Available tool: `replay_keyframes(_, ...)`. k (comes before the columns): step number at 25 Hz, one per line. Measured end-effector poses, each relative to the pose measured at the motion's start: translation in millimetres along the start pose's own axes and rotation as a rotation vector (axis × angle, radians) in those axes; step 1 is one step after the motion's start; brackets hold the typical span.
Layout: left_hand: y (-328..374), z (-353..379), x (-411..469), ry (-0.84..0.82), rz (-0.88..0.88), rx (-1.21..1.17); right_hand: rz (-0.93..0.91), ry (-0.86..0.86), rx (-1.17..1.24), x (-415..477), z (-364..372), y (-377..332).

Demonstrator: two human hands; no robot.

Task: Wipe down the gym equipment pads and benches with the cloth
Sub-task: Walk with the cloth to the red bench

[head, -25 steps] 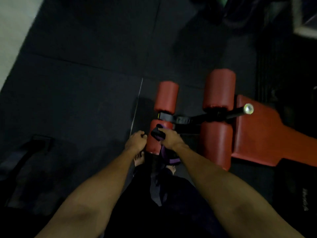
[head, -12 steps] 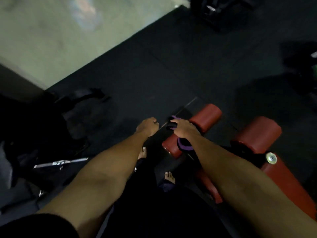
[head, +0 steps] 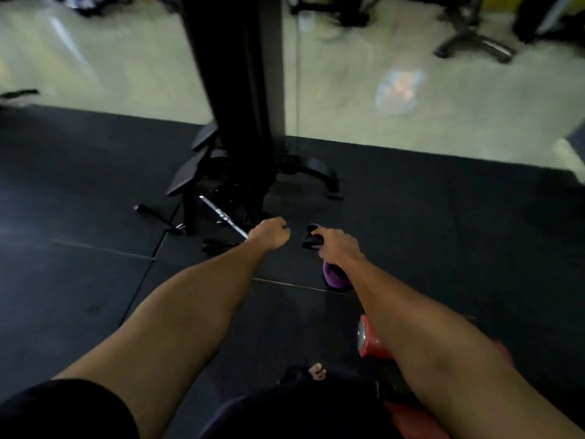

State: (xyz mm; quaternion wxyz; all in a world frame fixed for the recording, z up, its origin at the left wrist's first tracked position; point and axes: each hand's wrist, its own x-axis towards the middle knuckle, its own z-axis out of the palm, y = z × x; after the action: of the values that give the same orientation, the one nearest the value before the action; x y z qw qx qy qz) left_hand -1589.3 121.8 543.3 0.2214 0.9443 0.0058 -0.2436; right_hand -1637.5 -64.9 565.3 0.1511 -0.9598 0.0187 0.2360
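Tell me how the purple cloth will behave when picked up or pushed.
Probably floppy: the cloth sags in a fold below the right hand gripping it. Likely light: one hand alone carries it. Pushed, it would probably bunch up.

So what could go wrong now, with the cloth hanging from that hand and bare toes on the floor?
The cloth dangles loose from the right hand, so it might slip out or drag on the mat. A metal bar lies on the mat ahead, and the bare toes could stub on it in this dim light.
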Motion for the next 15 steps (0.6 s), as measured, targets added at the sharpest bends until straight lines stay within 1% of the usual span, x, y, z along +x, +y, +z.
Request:
replay_keyframes(4, -98.9, -41.8, -63.1, 0.146, -0.168, -0.042, -0.221, -0.007, -0.108, -15.4, 12.7, -97.7)
replay_keyframes(7, -160.1, -60.2, -131.0, 0.228, -0.284, -0.080, -0.312, -0.015, -0.209, -39.7, 29.7, -166.8)
replay_keyframes(12, -258.2, -59.8, -252.8, 0.355, -0.504, -0.187, -0.538, -0.033, -0.320, -97.4, 72.2, -276.4)
replay_keyframes(15, -305.7, -52.3, -316.8, 0.422, -0.643, -0.256, -0.678, -0.064, -0.371, -128.2, 100.4, -334.7)
